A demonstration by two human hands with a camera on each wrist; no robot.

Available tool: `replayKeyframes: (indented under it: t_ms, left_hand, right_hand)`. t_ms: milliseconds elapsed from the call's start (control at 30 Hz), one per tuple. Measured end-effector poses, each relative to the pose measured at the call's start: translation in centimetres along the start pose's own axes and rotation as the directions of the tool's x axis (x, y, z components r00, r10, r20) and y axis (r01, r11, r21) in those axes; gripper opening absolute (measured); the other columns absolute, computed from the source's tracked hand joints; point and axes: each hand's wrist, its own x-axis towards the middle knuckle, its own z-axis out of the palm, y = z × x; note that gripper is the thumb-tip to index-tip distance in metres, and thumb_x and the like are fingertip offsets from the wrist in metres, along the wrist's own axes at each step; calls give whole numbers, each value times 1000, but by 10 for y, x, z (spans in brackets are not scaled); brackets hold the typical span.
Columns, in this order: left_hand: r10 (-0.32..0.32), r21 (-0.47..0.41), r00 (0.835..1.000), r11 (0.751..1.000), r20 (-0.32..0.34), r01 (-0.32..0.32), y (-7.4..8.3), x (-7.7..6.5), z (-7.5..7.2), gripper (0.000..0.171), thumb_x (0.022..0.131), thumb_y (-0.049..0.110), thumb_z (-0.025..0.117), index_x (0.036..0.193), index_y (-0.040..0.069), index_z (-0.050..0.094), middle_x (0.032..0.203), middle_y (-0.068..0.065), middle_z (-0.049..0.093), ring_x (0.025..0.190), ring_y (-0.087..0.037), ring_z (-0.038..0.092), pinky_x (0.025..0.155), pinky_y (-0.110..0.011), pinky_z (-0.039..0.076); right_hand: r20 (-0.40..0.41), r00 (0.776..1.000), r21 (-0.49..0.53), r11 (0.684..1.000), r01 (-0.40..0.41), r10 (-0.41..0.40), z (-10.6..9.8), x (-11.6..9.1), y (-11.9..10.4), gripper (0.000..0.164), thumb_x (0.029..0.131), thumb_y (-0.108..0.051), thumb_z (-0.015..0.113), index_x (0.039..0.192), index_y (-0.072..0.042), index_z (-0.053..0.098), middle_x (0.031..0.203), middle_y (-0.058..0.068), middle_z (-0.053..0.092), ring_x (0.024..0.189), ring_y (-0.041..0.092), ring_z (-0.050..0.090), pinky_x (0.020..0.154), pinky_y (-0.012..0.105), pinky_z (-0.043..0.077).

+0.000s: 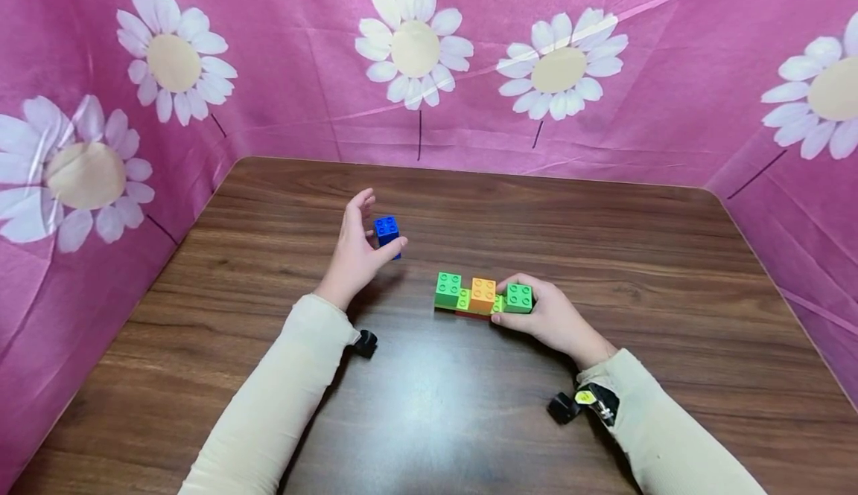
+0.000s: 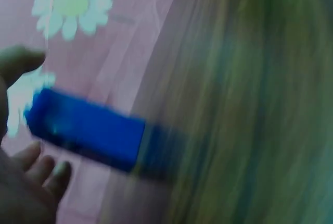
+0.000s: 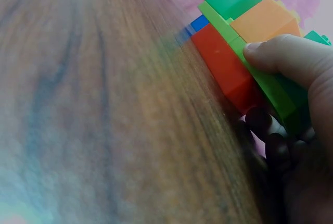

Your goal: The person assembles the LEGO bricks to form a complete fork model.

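A tall blue toy brick [image 1: 386, 228] stands upright on the table, left of the middle. My left hand [image 1: 355, 253] is spread around it, thumb on the near side and fingers behind. In the left wrist view a gap shows between those fingers and the blue brick [image 2: 91, 127]. My right hand [image 1: 553, 316] holds a toy brick assembly [image 1: 482, 294] by its right end, thumb along the near side. This assembly has a red brick [image 3: 223, 67] underneath, a lime green layer, and green, orange and green bricks on top. Some right fingertips are hidden beneath it.
Under both hands lies a dark wood-grain table [image 1: 429, 420]. A pink cloth with white daisies [image 1: 288, 56] hangs behind it and along both sides. Black cameras sit at the wrists, the right one [image 1: 564, 408] low over the tabletop.
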Motion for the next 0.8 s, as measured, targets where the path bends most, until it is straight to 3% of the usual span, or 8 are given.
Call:
replayKeyframes:
  t_ms: [133, 200, 300, 400, 467, 633, 800]
  left_hand:
    - [-176, -30, 978, 983, 116, 180, -12, 2, -12, 109, 83, 21, 84, 159, 16, 8, 160, -17, 26, 146, -35, 31, 114, -49, 34]
    - [-202, -13, 968, 978, 150, 207, -16, 2, -14, 102, 83, 20, 84, 158, 13, 15, 157, -19, 32, 142, -35, 37, 113, -48, 36]
    - [-189, -11, 971, 981, 144, 193, -19, 3, -13, 71, 83, 14, 83, 142, 3, 45, 138, -21, 56, 124, -33, 58, 103, -43, 48]
    - [-161, -27, 980, 986, 119, 165, -17, 4, -10, 38, 84, 9, 81, 116, 0, 62, 112, -18, 70, 98, -30, 70, 85, -35, 57]
    - [-153, -29, 980, 987, 130, 158, -14, 3, -8, 35, 84, 9, 81, 113, 1, 63, 107, -17, 71, 91, -27, 70, 78, -30, 57]
    - [-155, -36, 967, 986, 200, 165, -14, -1, -2, 34, 84, 13, 82, 110, 1, 64, 104, -16, 73, 89, -24, 70, 76, -29, 57]
    - [-161, -82, 952, 979, 261, 188, -16, -9, 4, 30, 85, 11, 81, 108, 2, 64, 103, -15, 73, 89, -22, 70, 75, -28, 57]
  right_hand:
    - [1, 1000, 4, 1000, -1, 1, 0, 0, 0, 40, 77, -28, 88, 110, -22, 67, 99, 0, 69, 86, 17, 58, 76, 35, 48]
    - [1, 1000, 7, 1000, -2, 2, 0, 0, 0, 39, 77, -27, 88, 110, -22, 67, 98, 0, 69, 85, 17, 58, 76, 35, 48]
    - [2, 1000, 8, 1000, -3, 3, 0, 0, 0, 39, 77, -27, 88, 110, -22, 67, 97, 0, 69, 84, 17, 58, 75, 35, 48]
    - [-5, 1000, 10, 1000, -4, 4, -1, -1, -1, 40, 77, -27, 88, 110, -21, 67, 98, 0, 69, 85, 17, 59, 75, 35, 48]
    - [-8, 1000, 20, 1000, -4, 4, -2, -1, -1, 40, 77, -27, 88, 111, -21, 67, 98, 1, 69, 85, 17, 59, 75, 34, 49]
    - [-40, 999, 61, 998, -20, 22, -4, -1, 1, 40, 78, -26, 87, 112, -20, 67, 103, 4, 69, 88, 19, 59, 76, 33, 50]
    - [-121, 991, 108, 993, -44, 57, -6, 3, 6, 44, 80, -24, 86, 116, -16, 64, 111, 7, 67, 94, 20, 59, 78, 29, 49]
